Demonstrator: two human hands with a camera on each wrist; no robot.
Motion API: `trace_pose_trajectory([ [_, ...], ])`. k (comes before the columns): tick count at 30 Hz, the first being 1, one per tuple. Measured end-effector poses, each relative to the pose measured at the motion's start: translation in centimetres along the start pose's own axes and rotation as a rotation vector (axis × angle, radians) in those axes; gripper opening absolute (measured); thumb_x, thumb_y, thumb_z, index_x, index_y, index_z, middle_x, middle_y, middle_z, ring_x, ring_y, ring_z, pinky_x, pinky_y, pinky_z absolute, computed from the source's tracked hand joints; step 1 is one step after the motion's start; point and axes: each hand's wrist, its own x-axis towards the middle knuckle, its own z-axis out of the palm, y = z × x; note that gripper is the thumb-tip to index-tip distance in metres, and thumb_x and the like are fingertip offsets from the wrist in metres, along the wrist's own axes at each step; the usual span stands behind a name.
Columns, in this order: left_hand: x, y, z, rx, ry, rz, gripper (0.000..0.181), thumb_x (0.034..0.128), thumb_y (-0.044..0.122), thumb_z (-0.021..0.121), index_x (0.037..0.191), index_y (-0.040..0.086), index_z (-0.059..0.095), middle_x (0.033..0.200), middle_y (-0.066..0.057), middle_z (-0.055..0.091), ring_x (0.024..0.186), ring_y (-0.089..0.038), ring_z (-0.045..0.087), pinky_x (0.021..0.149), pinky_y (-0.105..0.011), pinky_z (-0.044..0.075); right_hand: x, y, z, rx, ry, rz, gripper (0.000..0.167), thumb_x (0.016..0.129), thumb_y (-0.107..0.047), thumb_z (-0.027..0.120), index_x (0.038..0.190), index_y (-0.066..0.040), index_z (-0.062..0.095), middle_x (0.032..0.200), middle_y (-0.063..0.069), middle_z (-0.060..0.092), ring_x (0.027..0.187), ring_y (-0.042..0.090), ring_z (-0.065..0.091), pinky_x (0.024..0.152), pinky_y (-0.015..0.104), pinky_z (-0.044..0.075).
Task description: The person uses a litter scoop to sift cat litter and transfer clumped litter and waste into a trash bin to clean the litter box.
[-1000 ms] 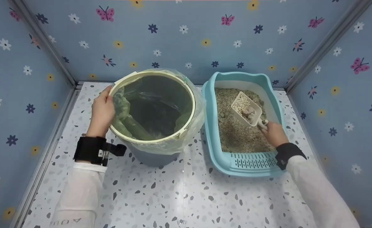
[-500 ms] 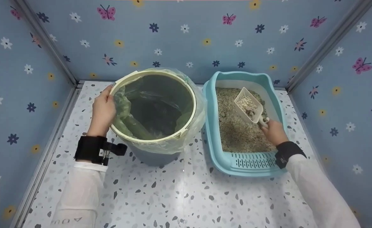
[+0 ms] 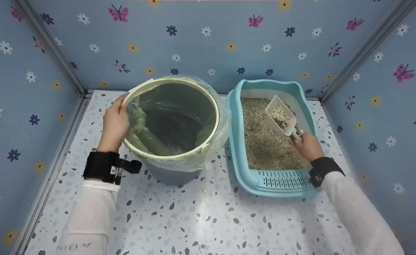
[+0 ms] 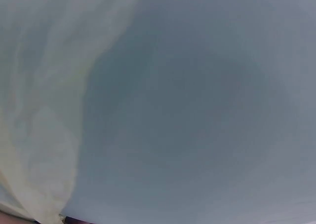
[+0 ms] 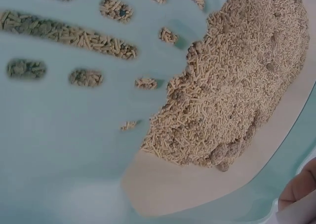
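My left hand (image 3: 115, 122) grips the left rim of a grey bin (image 3: 174, 178) with a pale yellow ring. A translucent green bag (image 3: 223, 122) lines it and hangs over the outside. In the left wrist view the bin's grey wall (image 4: 197, 125) fills most of the picture, beside the overhanging bag (image 4: 47, 120). My right hand (image 3: 308, 147) holds a beige litter scoop (image 3: 288, 129) by its handle, over the blue litter box (image 3: 241, 152). Pellets and a few darker clumps sit in the scoop. At the right wrist view's edge, part of my hand (image 5: 298, 189) shows.
Brown pellet litter (image 3: 264, 148) covers the box floor, behind a slotted front ledge (image 3: 284, 180). Box and bin stand close together on a speckled white floor (image 3: 193, 219). Flower-patterned blue panels (image 3: 208, 42) rise behind and on both sides.
The scoop has shifted slightly right and towards the back, staying over the litter, and its contents have spread out. My left hand keeps its place on the bin rim.
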Motion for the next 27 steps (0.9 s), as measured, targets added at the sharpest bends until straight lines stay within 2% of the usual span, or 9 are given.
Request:
trace_pose_trajectory([
  [4,0.0,0.0,0.0,-0.010,0.002,-0.002,0.047,0.1050,0.018,0.020,0.152,0.015,0.018,0.154,-0.013,0.026,0.054,-0.009,0.032,0.051,-0.022,0.031,-0.3,-0.2,-0.4,-0.150,0.043,-0.025,0.028,0.094,-0.020,0.056,0.075,0.000,0.054,0.060,0.011,0.050,0.053,0.025,0.045,0.050,0.037,0.035],
  [7,0.1,0.0,0.1,-0.023,0.001,-0.009,0.047,0.1049,0.019,0.019,0.152,0.015,0.017,0.155,-0.012,0.023,0.077,-0.017,0.049,0.053,-0.023,0.032,-0.3,-0.2,-0.6,-0.253,0.098,-0.055,0.026,0.090,-0.018,0.061,0.073,-0.001,0.054,0.059,0.013,0.051,0.051,0.027,0.046,0.047,0.041,0.035],
  [10,0.2,0.0,0.1,-0.036,-0.001,-0.010,0.047,0.1049,0.019,0.019,0.152,0.014,0.017,0.155,-0.013,0.021,0.106,-0.025,0.048,0.055,-0.024,0.032,-0.3,0.1,-0.7,-0.306,0.178,-0.098,0.023,0.087,-0.016,0.065,0.071,-0.002,0.055,0.057,0.013,0.052,0.048,0.028,0.046,0.043,0.044,0.034],
  [11,0.2,0.0,0.1,-0.039,0.000,-0.013,0.047,0.1048,0.019,0.019,0.152,0.013,0.017,0.155,-0.013,0.021,0.106,-0.026,0.048,0.055,-0.024,0.032,-0.3,0.2,-0.7,-0.318,0.208,-0.114,0.022,0.086,-0.016,0.065,0.070,-0.003,0.055,0.056,0.013,0.051,0.047,0.028,0.046,0.042,0.044,0.034],
  [14,0.2,0.0,0.1,-0.035,0.004,-0.014,0.047,0.1048,0.018,0.021,0.152,0.013,0.018,0.155,-0.013,0.023,0.081,-0.019,0.049,0.053,-0.022,0.032,-0.4,0.5,-0.7,-0.359,0.302,-0.172,0.021,0.082,-0.014,0.069,0.069,-0.005,0.054,0.054,0.013,0.051,0.045,0.029,0.045,0.039,0.044,0.032],
  [17,0.2,0.0,0.1,-0.031,0.005,-0.012,0.047,0.1048,0.018,0.022,0.152,0.013,0.019,0.154,-0.013,0.025,0.057,-0.011,0.034,0.049,-0.021,0.031,-0.5,1.0,-0.7,-0.407,0.396,-0.246,0.023,0.079,-0.012,0.073,0.070,-0.005,0.053,0.054,0.014,0.053,0.043,0.029,0.046,0.037,0.043,0.031],
  [22,0.2,0.0,0.1,-0.018,0.010,-0.006,0.047,0.1048,0.018,0.021,0.152,0.012,0.020,0.154,-0.013,0.026,0.058,-0.011,0.035,0.051,-0.021,0.033,-0.6,1.7,-0.6,-0.483,0.511,-0.381,0.025,0.073,-0.007,0.077,0.071,-0.003,0.052,0.057,0.015,0.055,0.042,0.031,0.048,0.036,0.043,0.034],
  [25,0.3,0.0,0.1,-0.013,0.013,-0.008,0.047,0.1048,0.018,0.020,0.152,0.012,0.019,0.154,-0.014,0.025,0.091,-0.021,0.054,0.063,-0.025,0.038,-0.7,2.3,-0.6,-0.506,0.534,-0.440,0.027,0.071,-0.004,0.078,0.072,-0.003,0.051,0.057,0.014,0.053,0.044,0.032,0.049,0.038,0.043,0.036],
  [27,0.3,0.0,0.2,-0.018,0.012,-0.013,0.047,0.1048,0.018,0.020,0.152,0.012,0.018,0.154,-0.014,0.025,0.116,-0.029,0.050,0.071,-0.030,0.039,-0.8,2.5,-0.6,-0.509,0.538,-0.461,0.028,0.069,-0.003,0.079,0.072,-0.003,0.051,0.057,0.014,0.053,0.045,0.033,0.049,0.039,0.043,0.037],
])
